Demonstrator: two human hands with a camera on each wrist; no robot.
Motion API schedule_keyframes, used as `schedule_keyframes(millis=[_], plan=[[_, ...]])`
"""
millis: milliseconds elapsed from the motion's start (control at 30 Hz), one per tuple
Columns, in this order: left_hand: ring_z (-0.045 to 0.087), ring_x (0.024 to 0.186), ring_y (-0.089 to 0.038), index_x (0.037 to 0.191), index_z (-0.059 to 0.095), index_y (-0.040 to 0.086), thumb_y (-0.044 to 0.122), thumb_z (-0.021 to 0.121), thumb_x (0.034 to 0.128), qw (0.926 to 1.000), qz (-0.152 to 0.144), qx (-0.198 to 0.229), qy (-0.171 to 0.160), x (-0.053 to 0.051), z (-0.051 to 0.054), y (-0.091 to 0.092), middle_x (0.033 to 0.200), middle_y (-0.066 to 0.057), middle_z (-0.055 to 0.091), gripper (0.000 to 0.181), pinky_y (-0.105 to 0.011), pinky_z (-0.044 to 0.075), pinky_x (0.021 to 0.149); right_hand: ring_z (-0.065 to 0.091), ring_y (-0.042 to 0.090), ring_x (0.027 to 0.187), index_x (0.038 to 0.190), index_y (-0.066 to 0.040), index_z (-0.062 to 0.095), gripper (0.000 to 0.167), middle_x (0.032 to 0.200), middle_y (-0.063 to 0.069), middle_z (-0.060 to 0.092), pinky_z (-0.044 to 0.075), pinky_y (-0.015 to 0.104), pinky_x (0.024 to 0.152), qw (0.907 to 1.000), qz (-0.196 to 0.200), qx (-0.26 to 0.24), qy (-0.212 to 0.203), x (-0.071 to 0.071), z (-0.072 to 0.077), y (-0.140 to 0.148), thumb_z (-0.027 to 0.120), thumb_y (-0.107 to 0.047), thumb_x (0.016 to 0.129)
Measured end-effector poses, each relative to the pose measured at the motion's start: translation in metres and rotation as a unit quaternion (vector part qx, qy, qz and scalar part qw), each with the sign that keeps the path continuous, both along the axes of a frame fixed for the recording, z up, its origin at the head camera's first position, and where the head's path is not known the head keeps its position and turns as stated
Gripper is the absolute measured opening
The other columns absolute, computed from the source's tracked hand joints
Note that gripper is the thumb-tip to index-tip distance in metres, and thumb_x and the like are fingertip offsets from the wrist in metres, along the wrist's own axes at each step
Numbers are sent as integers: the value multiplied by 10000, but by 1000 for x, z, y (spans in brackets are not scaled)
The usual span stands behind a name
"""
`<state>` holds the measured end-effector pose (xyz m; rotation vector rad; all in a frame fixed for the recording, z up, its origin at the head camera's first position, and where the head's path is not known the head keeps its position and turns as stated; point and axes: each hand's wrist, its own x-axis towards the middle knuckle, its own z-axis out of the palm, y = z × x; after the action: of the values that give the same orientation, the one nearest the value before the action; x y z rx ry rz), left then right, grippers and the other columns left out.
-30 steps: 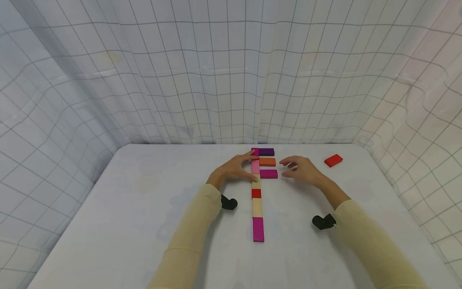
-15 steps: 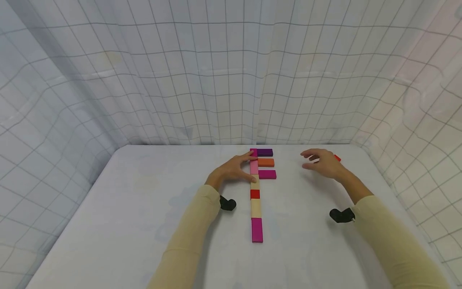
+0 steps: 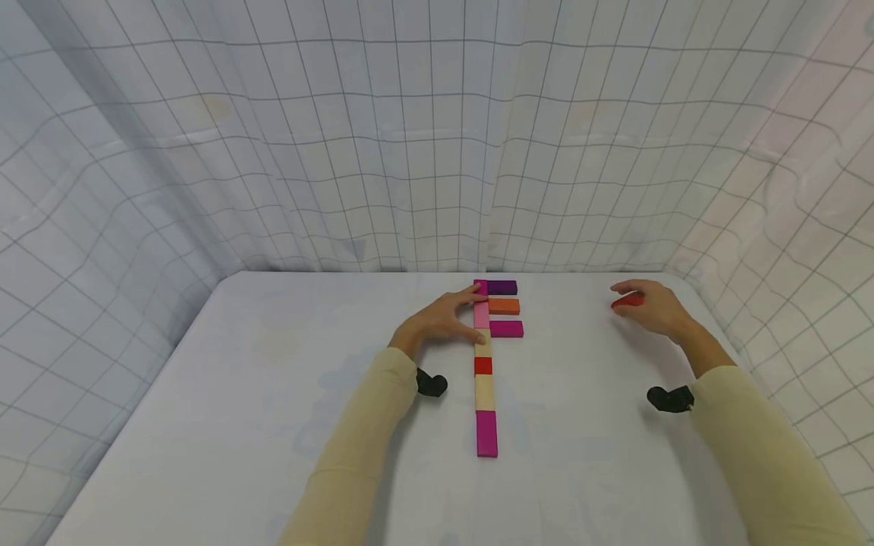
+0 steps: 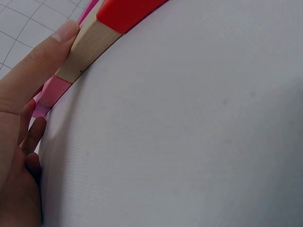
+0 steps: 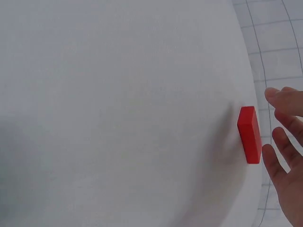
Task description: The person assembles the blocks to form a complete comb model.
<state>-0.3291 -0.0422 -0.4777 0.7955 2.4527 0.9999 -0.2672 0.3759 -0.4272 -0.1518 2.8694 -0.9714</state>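
Observation:
A straight row of coloured wooden blocks runs toward the person in the head view. My left hand (image 3: 439, 317) rests along its far part, thumb on a plain wood block (image 3: 484, 349) and fingertips by the magenta end block (image 3: 481, 287), with a pink block (image 3: 481, 313) between. Purple (image 3: 502, 287), orange (image 3: 504, 306) and magenta (image 3: 507, 329) blocks stick out rightward from the row. At the far right, my right hand (image 3: 657, 307) reaches over a loose red block (image 5: 249, 135). Its fingers are spread around the block, apart from it in the right wrist view.
Nearer in the row lie a small red block (image 3: 483, 365), another plain wood block (image 3: 485, 393) and a magenta block (image 3: 487, 434). The white table (image 3: 273, 425) ends at a checked curtain (image 3: 437, 152). A dark wrist device (image 3: 671, 399) hangs by each sleeve.
My right hand has moved right, from beside the short protruding blocks to the loose red block. My left hand has stayed on the row, and the blocks have not moved.

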Motion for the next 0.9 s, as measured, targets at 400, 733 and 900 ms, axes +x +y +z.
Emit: schedule_keyframes(millis=[400, 733, 900], plan=[[143, 1553, -191, 1599, 421, 287, 444, 865, 829, 9999, -40, -123, -2, -2, -2, -1, 1710, 116, 155, 903, -518, 182, 1231, 319, 564, 1368, 1489, 49, 457, 509, 1539, 358, 314, 326, 735, 1051, 9997, -135, -26, -210, 6, -23, 26, 570, -55, 1003], [141, 1554, -189, 1600, 419, 283, 441, 861, 831, 9999, -47, -86, 40, -4, -4, 0, 1710, 113, 158, 901, -521, 187, 1229, 391, 584, 1280, 1438, 117, 475, 491, 1472, 402, 298, 318, 721, 1056, 9984, -8, 360, 430, -2, -37, 26, 560, 43, 960], [146, 1555, -186, 1594, 432, 268, 429, 865, 830, 9999, -110, -43, 87, -4, -5, -1, 1712, 89, 167, 893, -505, 179, 1234, 400, 587, 1228, 1392, 104, 517, 430, 1402, 410, 322, 331, 721, 1036, 9963, -58, 520, 688, -6, -42, 25, 584, 37, 972]])
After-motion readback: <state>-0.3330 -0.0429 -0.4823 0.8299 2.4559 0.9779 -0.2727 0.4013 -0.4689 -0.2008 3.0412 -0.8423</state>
